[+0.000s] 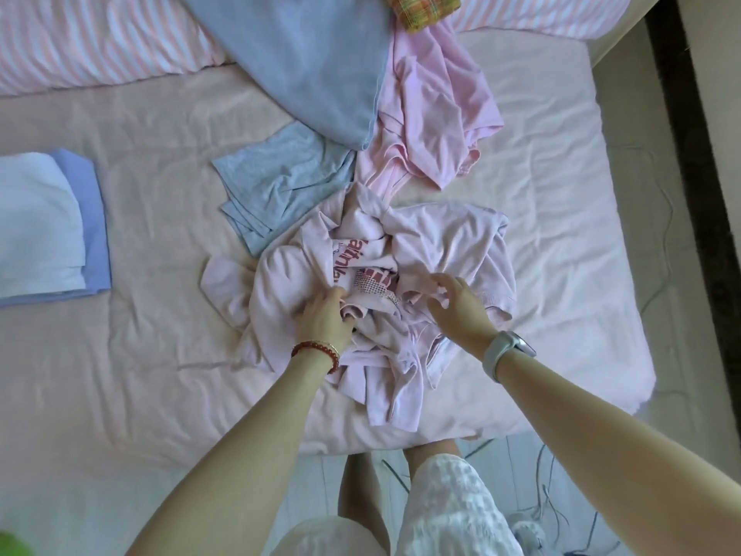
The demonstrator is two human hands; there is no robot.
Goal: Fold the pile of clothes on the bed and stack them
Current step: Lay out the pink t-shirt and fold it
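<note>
A crumpled pale lilac shirt with red print (441,242) lies bunched at the near edge of the bed (140,375). My left hand (324,315) grips a fold of its cloth near the print. My right hand (457,302) hovers just over the shirt's right side, fingers loosely curled, holding nothing that I can see. Beyond it lie a grey-blue garment (280,182), a pink garment (433,110) and a large blue-grey garment (304,62). A folded stack, white on periwinkle blue (52,226), sits at the far left.
A plaid yellow-orange cloth (421,8) peeks in at the top. A pink-striped duvet (100,38) runs along the head of the bed. Cables (661,218) trail on the floor to the right. My legs stand against the bed's near edge.
</note>
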